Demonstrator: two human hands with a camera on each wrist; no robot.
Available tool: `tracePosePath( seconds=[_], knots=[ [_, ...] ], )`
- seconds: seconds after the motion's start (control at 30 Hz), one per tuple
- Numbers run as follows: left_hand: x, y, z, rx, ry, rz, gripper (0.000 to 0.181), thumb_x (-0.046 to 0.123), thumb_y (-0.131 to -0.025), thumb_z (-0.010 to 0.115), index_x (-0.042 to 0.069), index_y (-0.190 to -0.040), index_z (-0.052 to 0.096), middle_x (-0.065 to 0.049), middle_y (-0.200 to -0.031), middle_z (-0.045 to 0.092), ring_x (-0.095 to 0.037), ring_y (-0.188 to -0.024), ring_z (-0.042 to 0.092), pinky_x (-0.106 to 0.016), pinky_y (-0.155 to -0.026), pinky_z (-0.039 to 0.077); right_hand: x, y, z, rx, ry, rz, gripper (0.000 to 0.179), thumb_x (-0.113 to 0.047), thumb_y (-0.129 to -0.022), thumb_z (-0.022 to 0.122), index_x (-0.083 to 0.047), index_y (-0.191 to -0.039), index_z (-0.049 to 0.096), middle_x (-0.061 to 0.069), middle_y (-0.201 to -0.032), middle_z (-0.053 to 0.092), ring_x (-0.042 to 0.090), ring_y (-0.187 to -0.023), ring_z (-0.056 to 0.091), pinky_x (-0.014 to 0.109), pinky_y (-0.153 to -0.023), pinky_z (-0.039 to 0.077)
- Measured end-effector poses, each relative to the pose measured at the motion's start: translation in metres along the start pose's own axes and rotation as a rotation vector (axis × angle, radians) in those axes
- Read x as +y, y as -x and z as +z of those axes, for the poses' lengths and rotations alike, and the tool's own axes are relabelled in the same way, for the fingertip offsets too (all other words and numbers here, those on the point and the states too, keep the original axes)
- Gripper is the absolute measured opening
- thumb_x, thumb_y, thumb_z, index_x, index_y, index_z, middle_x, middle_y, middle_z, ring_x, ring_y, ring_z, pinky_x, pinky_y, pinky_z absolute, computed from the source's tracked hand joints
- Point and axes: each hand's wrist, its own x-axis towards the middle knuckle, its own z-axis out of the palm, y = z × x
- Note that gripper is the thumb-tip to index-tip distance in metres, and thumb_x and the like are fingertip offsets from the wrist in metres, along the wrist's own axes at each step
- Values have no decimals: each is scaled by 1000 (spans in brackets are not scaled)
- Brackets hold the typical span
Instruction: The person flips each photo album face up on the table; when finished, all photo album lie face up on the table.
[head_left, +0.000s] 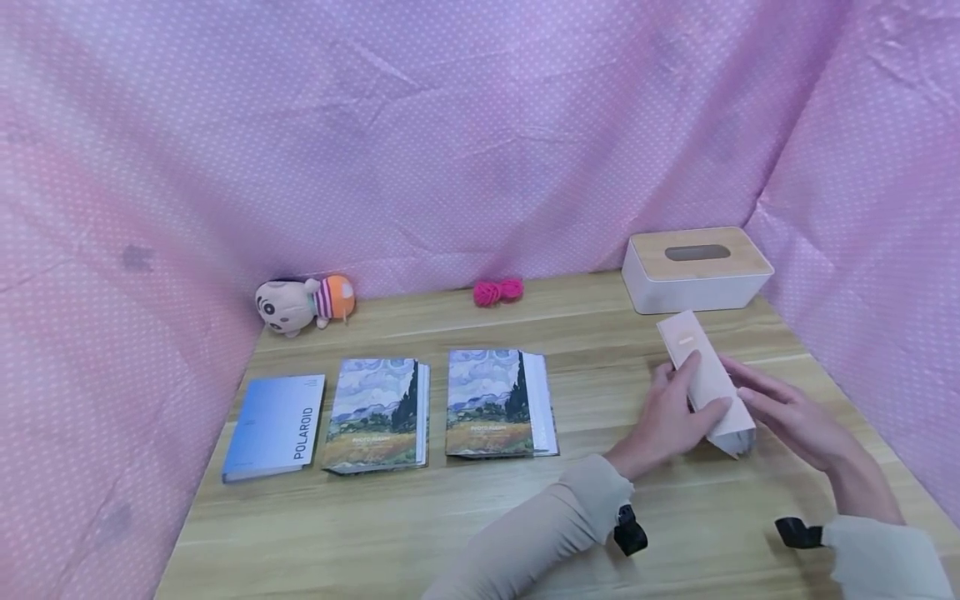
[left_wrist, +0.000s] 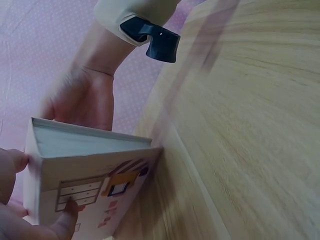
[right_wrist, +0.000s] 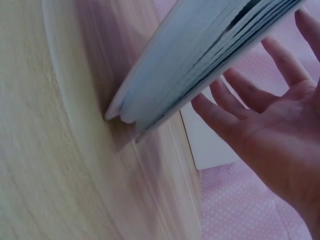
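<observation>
A pale pink photo album [head_left: 708, 383] stands tilted on the table at the right, spine upward. Its cover [left_wrist: 85, 190] carries a printed drawing of a dresser, seen in the left wrist view. My left hand [head_left: 667, 417] grips it at the spine and near cover. Fingers spread and lightly bent, my right hand [head_left: 798, 421] is on the far side, its fingertips at the far cover. White page edges [right_wrist: 200, 55] face the right wrist camera, with the right hand's fingers [right_wrist: 245, 90] beside the cover.
Two painting-cover albums [head_left: 375, 414] [head_left: 491, 404] and a blue Polaroid album [head_left: 273, 425] lie in a row to the left. Behind are a plush toy [head_left: 300, 304], a pink yarn bundle [head_left: 498, 292] and a tissue box [head_left: 697, 271]. Pink dotted cloth [head_left: 450, 150] surrounds the wooden table [head_left: 360, 533].
</observation>
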Motion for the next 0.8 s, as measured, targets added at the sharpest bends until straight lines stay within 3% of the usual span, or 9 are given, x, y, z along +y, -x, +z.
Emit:
tracePosePath(
  seconds=[0.17,0.3,0.43,0.5,0.57,0.67,0.8],
  knots=[
    [-8,3,-9,-25,31,-36,70,46,-89,61,32,-150,30,-8,-131,48,-4,-101,48,-12,-76,42,0,-5,8,64,190,118,51,-8,-103,38,-11,-152,25,-15,-153,31,-16,-128,32,5,-93,35],
    [-12,6,-16,-44,14,-39,69,48,-90,60,30,-150,30,-8,-137,48,-7,-112,46,-14,-81,43,0,-8,12,79,296,191,53,-15,-102,42,-20,-153,26,-15,-154,26,-17,-125,27,9,-89,35],
    [-14,8,-22,-57,1,-63,69,48,-90,60,32,-150,30,-7,-140,48,-9,-119,45,-17,-83,45,1,-9,14,65,338,224,55,-17,-102,42,-24,-153,23,-15,-155,22,-11,-127,26,31,-96,39],
    [-14,8,-24,-64,0,-88,70,48,-90,60,34,-150,29,-7,-141,47,-11,-121,45,-18,-83,46,1,-10,15,58,322,238,56,-18,-102,43,-25,-154,21,-11,-157,18,1,-137,21,51,-101,36],
    [-15,9,-25,-76,-1,-119,70,48,-90,60,37,-150,26,-6,-143,45,-11,-121,45,-20,-82,48,1,-10,16,58,308,255,58,-19,-102,44,-26,-154,20,-2,-160,12,21,-143,16,67,-98,31],
    [-16,10,-27,-85,-2,-151,72,48,-90,61,37,-150,24,-5,-146,43,-13,-124,45,-23,-85,49,3,-12,18,62,295,272,60,-20,-101,47,-26,-154,19,14,-161,4,47,-139,8,75,-95,25],
    [-18,13,-28,-87,1,-157,71,47,-91,59,32,-151,24,-5,-151,36,-14,-131,41,-25,-93,47,5,-14,18,66,335,297,62,-22,-100,50,-26,-154,20,24,-158,3,52,-137,10,40,-98,40]
  ],
)
